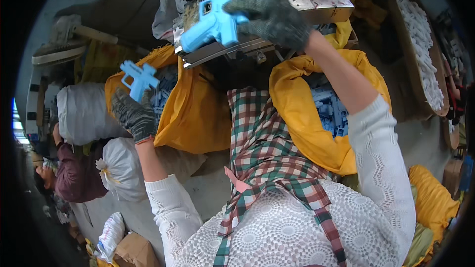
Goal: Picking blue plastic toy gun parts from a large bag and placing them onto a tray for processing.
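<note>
My right hand [274, 19], in a dark grey knit glove, grips a light blue toy pistol [217, 22] over the front of the metal-topped workbench [316, 0]. Lower on the left, my gloved left hand [132, 113] holds a smaller-looking blue toy pistol [140, 80] by its lower end, above the mouth of a yellow sack [190, 118]. Blue plastic pieces [167, 89] show inside that sack. To the right of my lap stands another open yellow sack [292, 104], filled with blue toy pistol parts [329, 106].
A long tray of white pieces [420, 44] stands at the far right. White sacks [123, 168] and a co-worker in a maroon top [79, 175] are at the left. A pedestal fan [59, 52] stands behind them. A cardboard box [136, 249] lies at the lower left.
</note>
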Motion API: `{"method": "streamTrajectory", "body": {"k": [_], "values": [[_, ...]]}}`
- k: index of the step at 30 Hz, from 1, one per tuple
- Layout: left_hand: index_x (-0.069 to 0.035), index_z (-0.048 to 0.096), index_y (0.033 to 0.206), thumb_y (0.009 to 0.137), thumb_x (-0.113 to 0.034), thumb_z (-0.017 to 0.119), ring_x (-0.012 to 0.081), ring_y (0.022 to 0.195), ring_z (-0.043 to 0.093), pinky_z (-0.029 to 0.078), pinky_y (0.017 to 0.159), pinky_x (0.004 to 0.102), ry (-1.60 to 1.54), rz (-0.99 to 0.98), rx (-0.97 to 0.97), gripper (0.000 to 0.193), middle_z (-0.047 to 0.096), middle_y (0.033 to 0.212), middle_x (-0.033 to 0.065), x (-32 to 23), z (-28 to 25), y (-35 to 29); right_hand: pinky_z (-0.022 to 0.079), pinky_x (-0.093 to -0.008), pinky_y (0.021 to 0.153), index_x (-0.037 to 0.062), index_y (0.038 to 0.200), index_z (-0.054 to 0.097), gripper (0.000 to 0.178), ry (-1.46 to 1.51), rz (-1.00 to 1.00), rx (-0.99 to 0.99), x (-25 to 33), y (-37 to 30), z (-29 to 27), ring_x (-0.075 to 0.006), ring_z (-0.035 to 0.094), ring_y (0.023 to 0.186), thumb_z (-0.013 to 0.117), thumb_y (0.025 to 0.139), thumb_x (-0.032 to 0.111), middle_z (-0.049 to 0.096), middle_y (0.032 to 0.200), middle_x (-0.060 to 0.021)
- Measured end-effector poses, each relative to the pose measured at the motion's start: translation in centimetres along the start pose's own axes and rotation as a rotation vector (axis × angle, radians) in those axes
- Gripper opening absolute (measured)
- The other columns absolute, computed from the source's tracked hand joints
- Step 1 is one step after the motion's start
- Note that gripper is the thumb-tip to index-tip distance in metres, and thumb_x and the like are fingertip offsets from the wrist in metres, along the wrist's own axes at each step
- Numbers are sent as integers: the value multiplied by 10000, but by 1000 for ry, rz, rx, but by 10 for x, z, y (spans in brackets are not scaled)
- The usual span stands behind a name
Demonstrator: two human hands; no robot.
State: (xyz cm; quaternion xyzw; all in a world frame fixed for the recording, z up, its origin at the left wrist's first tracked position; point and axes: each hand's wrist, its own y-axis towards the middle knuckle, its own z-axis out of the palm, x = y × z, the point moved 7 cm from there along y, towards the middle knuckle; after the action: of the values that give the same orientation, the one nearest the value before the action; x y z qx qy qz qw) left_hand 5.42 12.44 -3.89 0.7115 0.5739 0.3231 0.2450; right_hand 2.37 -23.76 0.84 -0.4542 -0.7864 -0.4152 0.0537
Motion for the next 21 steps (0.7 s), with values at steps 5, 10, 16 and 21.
{"method": "streamTrajectory", "body": {"k": [5,10,16,21], "values": [[9,381,1331,765,-332,679,406,1186,427,313,1016,482,-96,24,92,725,450,1269,276,3,-2,-20,427,-385,945,104,1169,605,397,-199,-82,124,-14,42,33,-293,546,1092,602,820,294,578,1201,-119],[3,423,1305,783,-183,668,373,1181,438,322,1018,431,-479,83,134,606,472,1281,220,-55,-11,-37,420,-352,974,69,1202,560,433,-277,-87,-109,23,-41,-5,-279,517,1147,659,823,254,556,1238,-108],[5,422,1316,817,-156,647,343,1192,459,327,1026,406,-754,107,359,570,490,1288,198,-104,5,-68,272,-417,1073,19,1378,323,936,-340,667,109,-10,-235,35,-353,343,1288,728,672,482,385,1365,-235],[5,385,1344,843,-109,627,293,1230,459,359,1017,356,-955,74,564,568,455,1342,185,-147,31,-106,302,-391,1058,9,1389,302,941,-311,1142,147,-27,-337,59,-364,354,1294,690,699,518,369,1374,-275]]}}
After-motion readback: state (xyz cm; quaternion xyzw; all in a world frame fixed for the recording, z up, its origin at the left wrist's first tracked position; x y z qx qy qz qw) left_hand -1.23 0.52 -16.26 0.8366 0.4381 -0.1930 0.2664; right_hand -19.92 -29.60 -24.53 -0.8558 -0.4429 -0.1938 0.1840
